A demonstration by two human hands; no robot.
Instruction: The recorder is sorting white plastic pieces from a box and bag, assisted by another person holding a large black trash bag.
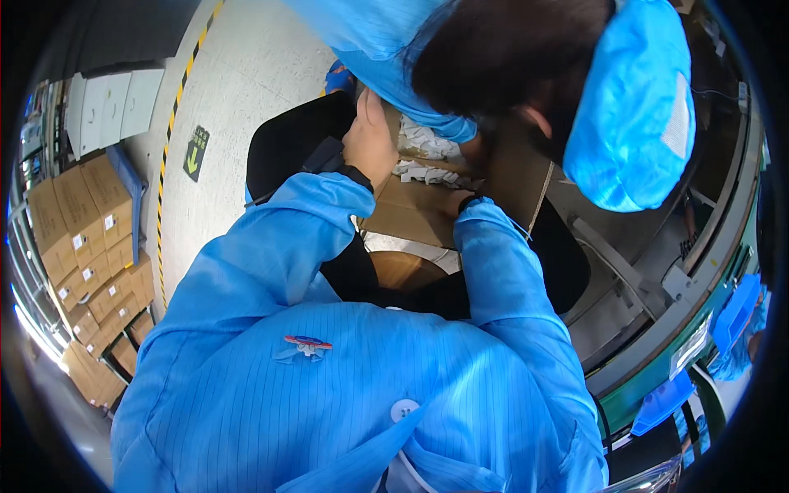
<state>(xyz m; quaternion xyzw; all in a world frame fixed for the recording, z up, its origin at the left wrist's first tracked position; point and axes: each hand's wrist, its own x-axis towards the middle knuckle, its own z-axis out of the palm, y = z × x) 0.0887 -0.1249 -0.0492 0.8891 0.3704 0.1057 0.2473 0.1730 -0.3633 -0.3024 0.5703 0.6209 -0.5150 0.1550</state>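
Observation:
A brown cardboard box (417, 215) stands between my knees, its top uncovered. Several small white pieces (431, 172) lie in it, too crowded to make out their kind. Along the box's left side rests my left hand (372, 144), its fingers stretched out against the wall. My right hand (457, 202) reaches into the box near its right wall; the fingers are hidden. Across from me a co-worker in a blue cap (633, 107) bends low over the box, and part of that person's hand (474, 150) shows at the white pieces.
A round wooden stool seat (403, 269) shows below the box. Stacked cartons (90, 238) stand at the left beside a blue panel (123, 193). Yellow-black tape (167, 156) runs along the floor. A workbench edge with blue bins (735, 312) borders the right.

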